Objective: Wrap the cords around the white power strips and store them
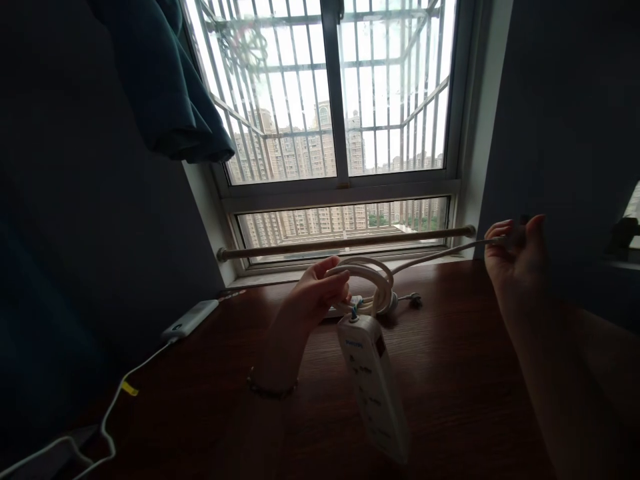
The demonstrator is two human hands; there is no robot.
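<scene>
My left hand [325, 287], a dark bracelet on its wrist, is closed around the coiled white cable [385, 280] of a power strip. Below the coil the white power strip [373, 387] hangs tilted, its row of sockets towards me. From the coil a straight length of cable runs right to my right hand [515, 250], which is raised and closed on the cable's plug end. That end is dark and mostly covered by the fingers.
Behind the coil, another plug [414, 300] with a short cable lies on the brown wooden table [450, 347]. A white adapter box [190, 320] with a thin white cord sits at the left. A rail [350, 243] crosses the window, and a dark curtain [165, 87] hangs upper left.
</scene>
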